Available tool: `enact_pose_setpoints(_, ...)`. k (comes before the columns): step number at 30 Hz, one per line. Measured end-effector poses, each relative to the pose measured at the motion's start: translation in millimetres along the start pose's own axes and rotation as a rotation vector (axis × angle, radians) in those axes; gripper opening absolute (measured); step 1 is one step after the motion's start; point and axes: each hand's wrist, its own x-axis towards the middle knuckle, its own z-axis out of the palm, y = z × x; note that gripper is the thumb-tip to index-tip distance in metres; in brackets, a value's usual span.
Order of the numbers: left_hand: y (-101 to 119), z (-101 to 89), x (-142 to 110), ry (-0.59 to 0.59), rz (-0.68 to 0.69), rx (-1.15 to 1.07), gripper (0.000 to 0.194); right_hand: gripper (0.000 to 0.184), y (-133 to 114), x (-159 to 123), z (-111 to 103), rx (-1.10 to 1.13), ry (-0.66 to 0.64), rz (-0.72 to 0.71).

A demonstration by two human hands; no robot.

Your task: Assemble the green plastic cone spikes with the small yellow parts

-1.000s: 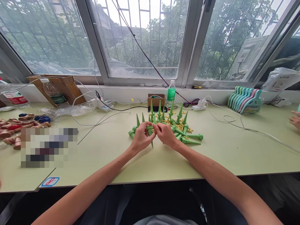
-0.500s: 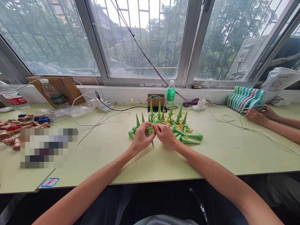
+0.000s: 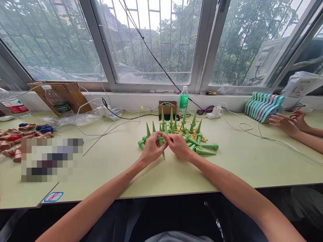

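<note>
My left hand (image 3: 151, 146) is closed around a green plastic watering spike (image 3: 164, 155), whose pointed tip sticks out downward below the fingers. Against it, fingertips touching, is my right hand (image 3: 176, 144), pinched together over the spike's upper part. Whatever small piece lies between the right fingers is hidden. Just beyond both hands, several green spikes (image 3: 193, 121) stand point up on their caps. Others, such as the spike (image 3: 205, 152) right of my right hand, lie on their sides. Small yellow plastic valves (image 3: 194, 136) are heaped among them.
A small cardboard box (image 3: 168, 107), phone (image 3: 164, 117) and green-labelled bottle (image 3: 184, 98) stand behind the spikes. White cables (image 3: 242, 127) cross the table (image 3: 113, 168). At right, a co-worker's hands (image 3: 285, 123) are near colourful hangers (image 3: 264, 106). Wooden toys (image 3: 22, 137) lie at left.
My hands stay together in nearly the same place; the spike's tip has tilted slightly left. The co-worker's hands at the right have drawn back from the hangers.
</note>
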Motion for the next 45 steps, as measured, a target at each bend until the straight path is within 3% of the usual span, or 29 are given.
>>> enact_pose_setpoints(9, -3, 0.9, 0, -0.018, 0.020, -0.007, 0.027, 0.057, -2, -1, -1, -0.025, 0.006, 0.030)
enact_pose_setpoints(19, -7, 2.4, 1, -0.034, -0.001, 0.007, 0.030, 0.049, -4, -1, -3, -0.085, 0.166, 0.102)
enact_pose_setpoints(35, -7, 0.8, 6, 0.019, -0.333, -0.322, 0.043, 0.047, -5, -2, -2, -0.108, 0.162, 0.050)
enact_pose_setpoints(41, -11, 3.3, 8, 0.051, -0.369, -0.408, 0.046, 0.045, -6, -2, -3, -0.159, 0.197, 0.069)
enact_pose_setpoints(45, -13, 3.1, 8, 0.058, -0.313, -0.352, 0.036, 0.045, -8, -2, -4, -0.205, 0.217, 0.081)
